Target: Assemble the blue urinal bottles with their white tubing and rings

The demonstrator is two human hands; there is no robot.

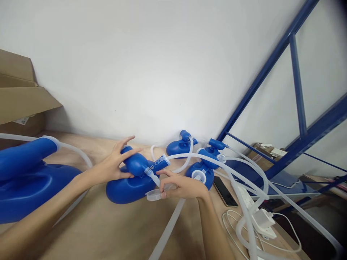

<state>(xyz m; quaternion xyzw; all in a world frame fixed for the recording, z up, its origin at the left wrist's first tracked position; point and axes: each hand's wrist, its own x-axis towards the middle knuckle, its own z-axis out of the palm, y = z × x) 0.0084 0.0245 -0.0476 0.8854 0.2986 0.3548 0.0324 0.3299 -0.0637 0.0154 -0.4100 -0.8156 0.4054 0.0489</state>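
"A plain white wall (pixel 151 72) at the back, and a light brown table (pixel 116 234) below it. What stands at the sides?"

"An open cardboard box (pixel 24 104) on the left, and a blue metal frame (pixel 299 86) slanting up on the right."

"Where's the piece being handled?"

"The blue plastic bottle (pixel 127 191) lies on the table between the two hands, its rounded, bulb-like neck (pixel 137 165) uppermost."

"And the left hand (pixel 110 166)?"

"Its grip is spread around that neck, fingers over the top, thumb on the near side. How firmly it presses, I can't tell."

"The right hand (pixel 184 184)?"

"That grip pinches a translucent cap (pixel 153 196), close to the clear connector (pixel 154 178) on the end of the neck. Whether those two are joined is hidden by the fingers."

"Anything just beyond?"

"A short blue cylinder (pixel 160 164) with a pale end; a white tube (pixel 200 156) runs from there to the right."

"Are there other bottles?"

"A group of blue bottles (pixel 208 177) sits beyond the right hand, some near the wall. Another blue bottle (pixel 40 184) is at the left, partly covered by the left forearm."

"And farther right?"

"A black smartphone (pixel 225 191) on the table, then a white power strip (pixel 267 232) with a white charger (pixel 262 219)."
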